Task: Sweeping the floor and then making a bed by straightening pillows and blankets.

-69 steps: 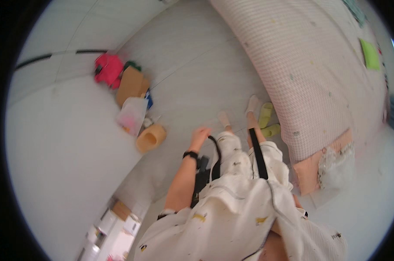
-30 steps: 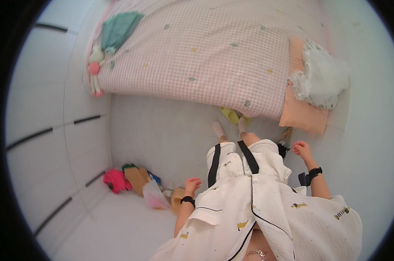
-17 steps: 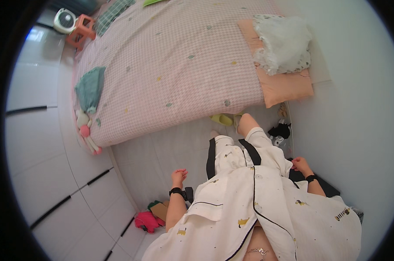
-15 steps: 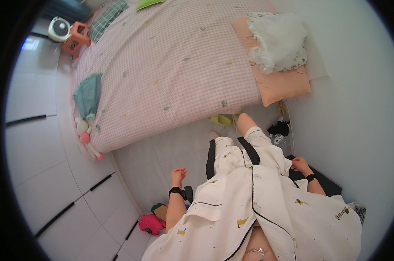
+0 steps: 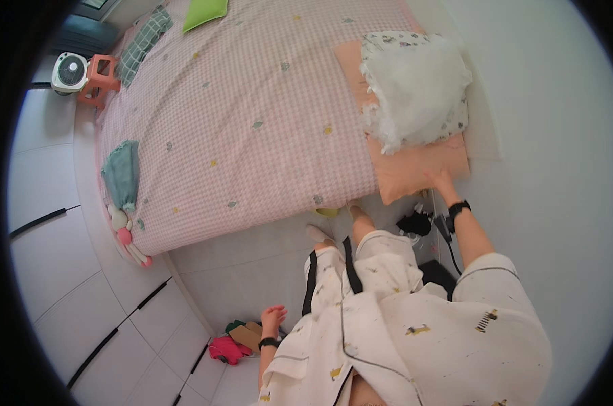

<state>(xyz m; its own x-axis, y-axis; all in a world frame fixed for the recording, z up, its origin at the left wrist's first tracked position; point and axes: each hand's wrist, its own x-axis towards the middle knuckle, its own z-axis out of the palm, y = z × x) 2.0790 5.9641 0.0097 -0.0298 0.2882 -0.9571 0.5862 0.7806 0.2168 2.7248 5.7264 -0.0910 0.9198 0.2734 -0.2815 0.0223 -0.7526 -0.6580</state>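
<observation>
My right hand (image 5: 441,184) reaches forward to the near edge of a peach-orange pillow (image 5: 404,166) at the bed's right end. Its fingers look stretched out and touch the pillow, somewhat blurred. On that pillow lies a second, white patterned pillow (image 5: 457,125) with a frilled edge, mostly covered by a sheer white ruffled cloth (image 5: 421,88). My left hand (image 5: 274,318) hangs low at my left side, fingers loosely bent and slightly apart, with nothing in it. Both wrists wear black bands.
The bed (image 5: 266,155) has a pink checked sheet. A teal cloth (image 5: 122,176) and a plush doll (image 5: 124,235) lie along its left edge. White cabinets (image 5: 63,284) line the left; a fan (image 5: 70,71) and an orange stool (image 5: 100,80) stand far left. Black items (image 5: 414,223) lie by the right wall.
My right hand has moved from beside my hip forward to the peach-orange pillow. My body is nearer the bed's right end. The left hand stays low at my side.
</observation>
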